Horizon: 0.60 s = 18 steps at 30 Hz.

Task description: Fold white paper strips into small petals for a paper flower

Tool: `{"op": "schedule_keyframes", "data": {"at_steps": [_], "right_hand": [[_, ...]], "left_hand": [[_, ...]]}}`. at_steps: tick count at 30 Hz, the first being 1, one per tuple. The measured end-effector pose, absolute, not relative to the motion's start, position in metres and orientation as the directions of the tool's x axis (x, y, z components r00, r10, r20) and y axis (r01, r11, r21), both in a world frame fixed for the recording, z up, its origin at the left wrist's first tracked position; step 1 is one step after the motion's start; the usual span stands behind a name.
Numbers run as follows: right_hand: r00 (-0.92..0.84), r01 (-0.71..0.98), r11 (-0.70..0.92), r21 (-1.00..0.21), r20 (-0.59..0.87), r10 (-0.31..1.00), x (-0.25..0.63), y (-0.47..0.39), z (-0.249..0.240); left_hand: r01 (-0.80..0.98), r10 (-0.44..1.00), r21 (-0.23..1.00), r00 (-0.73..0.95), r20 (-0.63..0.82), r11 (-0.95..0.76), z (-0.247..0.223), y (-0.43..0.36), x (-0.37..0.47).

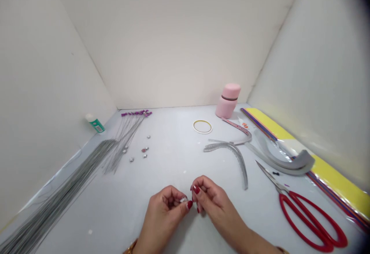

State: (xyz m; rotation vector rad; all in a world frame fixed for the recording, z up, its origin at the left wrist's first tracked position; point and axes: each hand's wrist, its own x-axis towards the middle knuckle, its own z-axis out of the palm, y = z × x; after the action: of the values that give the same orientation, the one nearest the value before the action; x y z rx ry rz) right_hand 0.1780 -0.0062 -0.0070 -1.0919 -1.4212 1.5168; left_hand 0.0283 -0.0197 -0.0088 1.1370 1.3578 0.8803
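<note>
Near the front of the table, my left hand [164,216] pinches a small silvery-white piece [183,199] between thumb and fingers; its exact kind is too small to make out. My right hand [216,207] is closed beside it, thumb against forefinger, with the fingertips of both hands almost touching. Whatever the right fingers grip, if anything, is hidden. Beyond the left hand lie several small silvery balls [132,160], one of them with a reddish spot [143,150].
At left are a bundle of grey wires [83,169], purple-tipped wires [135,113] and a green-white glue stick [96,125]. A tape ring [202,132], pink bottle [227,107], grey strips [241,165], red-handled scissors [306,213] and coloured sheets [332,169] lie toward the right. Walls enclose three sides.
</note>
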Motion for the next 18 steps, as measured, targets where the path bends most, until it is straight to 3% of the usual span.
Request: {"op": "schedule_keyframes", "data": {"at_steps": [6, 15, 18], "right_hand": [[-0.408, 0.295, 0.256, -0.921, 0.121, 0.905, 0.1801, -0.0084, -0.0037], [-0.454, 0.44, 0.349, -0.827, 0.131, 0.881, 0.1838, -0.007, -0.0069], [-0.416, 0.477, 0.304, -0.824, 0.093, 0.905, 0.1841, -0.0061, -0.0078]], "left_hand": [[0.155, 0.97, 0.968, 0.113, -0.216, 0.197, -0.0148, -0.0197, 0.0266], [0.328, 0.984, 0.943, 0.149, -0.1, 0.046, -0.0085, -0.0226, 0.0265], [0.382, 0.985, 0.924, 0.153, -0.08, 0.016, -0.0058, -0.0237, 0.0259]]}}
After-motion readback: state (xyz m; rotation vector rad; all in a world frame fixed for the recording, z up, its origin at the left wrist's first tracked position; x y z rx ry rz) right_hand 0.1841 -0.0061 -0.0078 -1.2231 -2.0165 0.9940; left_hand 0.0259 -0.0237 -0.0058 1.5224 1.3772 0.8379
